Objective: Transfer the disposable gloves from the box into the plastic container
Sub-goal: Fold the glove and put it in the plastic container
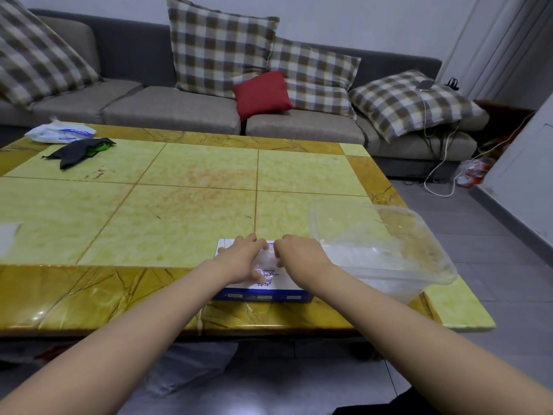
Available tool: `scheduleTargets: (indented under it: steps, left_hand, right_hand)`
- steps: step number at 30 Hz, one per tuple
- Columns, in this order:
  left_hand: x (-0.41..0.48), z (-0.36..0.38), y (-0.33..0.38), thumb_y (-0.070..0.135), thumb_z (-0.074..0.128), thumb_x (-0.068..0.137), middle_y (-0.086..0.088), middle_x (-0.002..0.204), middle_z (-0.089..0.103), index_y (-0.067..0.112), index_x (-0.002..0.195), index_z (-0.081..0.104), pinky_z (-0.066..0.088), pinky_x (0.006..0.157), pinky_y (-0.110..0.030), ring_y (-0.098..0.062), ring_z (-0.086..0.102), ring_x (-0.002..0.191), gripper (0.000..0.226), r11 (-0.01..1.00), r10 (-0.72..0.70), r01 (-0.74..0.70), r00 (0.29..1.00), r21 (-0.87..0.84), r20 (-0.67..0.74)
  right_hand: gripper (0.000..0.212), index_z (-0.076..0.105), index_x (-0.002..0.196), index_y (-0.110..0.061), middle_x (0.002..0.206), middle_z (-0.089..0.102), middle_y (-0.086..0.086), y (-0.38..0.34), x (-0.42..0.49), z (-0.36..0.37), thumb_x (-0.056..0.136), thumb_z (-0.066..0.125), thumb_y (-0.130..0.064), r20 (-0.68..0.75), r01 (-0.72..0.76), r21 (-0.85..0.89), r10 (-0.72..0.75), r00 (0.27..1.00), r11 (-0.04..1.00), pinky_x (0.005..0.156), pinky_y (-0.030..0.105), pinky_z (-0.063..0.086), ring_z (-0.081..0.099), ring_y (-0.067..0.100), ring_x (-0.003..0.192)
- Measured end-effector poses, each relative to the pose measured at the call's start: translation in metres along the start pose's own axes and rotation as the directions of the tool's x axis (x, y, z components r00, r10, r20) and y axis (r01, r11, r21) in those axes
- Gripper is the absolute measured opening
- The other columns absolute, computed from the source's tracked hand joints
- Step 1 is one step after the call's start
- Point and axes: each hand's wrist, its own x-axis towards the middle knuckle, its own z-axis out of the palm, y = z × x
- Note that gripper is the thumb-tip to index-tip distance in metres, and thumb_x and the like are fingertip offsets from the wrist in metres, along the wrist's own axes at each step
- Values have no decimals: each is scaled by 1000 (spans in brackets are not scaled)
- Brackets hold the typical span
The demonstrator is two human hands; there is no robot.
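The left hand (244,257) and right hand (299,253) curl their fingers narrowly, pinching a filmy translucent disposable glove (267,259) at the top of the flat blue-and-white cardboard box (269,290) on the glossy tiled table's (179,205) near edge, just left of the clear plastic container (434,256) holding crumpled gloves (359,253).

Dim, even, cool indoor light. Pale glare streaks the glossy table (89,295) edge left of the left hand (243,259). Between it and the right hand (299,253) the gloves (267,259) wash out white. Everything is slightly soft; the sofa (179,109) beyond the hands bows from lens distortion.
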Motion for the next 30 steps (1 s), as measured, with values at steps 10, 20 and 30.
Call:
scheduleTargets:
  steps: [10, 20, 30]
  left_hand:
    - [3, 1, -3, 37, 75, 76, 2, 134, 40, 23, 133, 43, 36, 102, -45, -20, 35, 125, 67, 1000, 9, -9, 1000, -27, -6]
    - [4, 1, -3, 41, 75, 76, 0, 135, 41, 18, 139, 39, 38, 102, -43, -21, 37, 125, 76, 1000, -16, 16, 1000, -24, 0]
    - [2, -4, -4, 19, 66, 86, 4, 79, 57, 19, 71, 53, 38, 62, -15, -14, 54, 81, 20, 910, -118, 45, 981, -412, -155]
  right_hand:
    - [20, 52, 115, -9, 114, 57, 7, -3, -16, -7, 98, 46, -15, -18, 53, -82, -54, 998, 995, 64, 31, 30, 60, 28, 100]
    - [29, 43, 111, -14, 108, 54, 1, 20, 11, 8, 90, 63, -17, -183, -18, -202, -20, 983, 979, 59, 30, 28, 56, 21, 93]
    - [36, 39, 123, -10, 118, 54, 8, 16, 6, 13, 91, 49, 1, -102, 51, 172, -34, 994, 984, 67, 29, 37, 54, 24, 102]
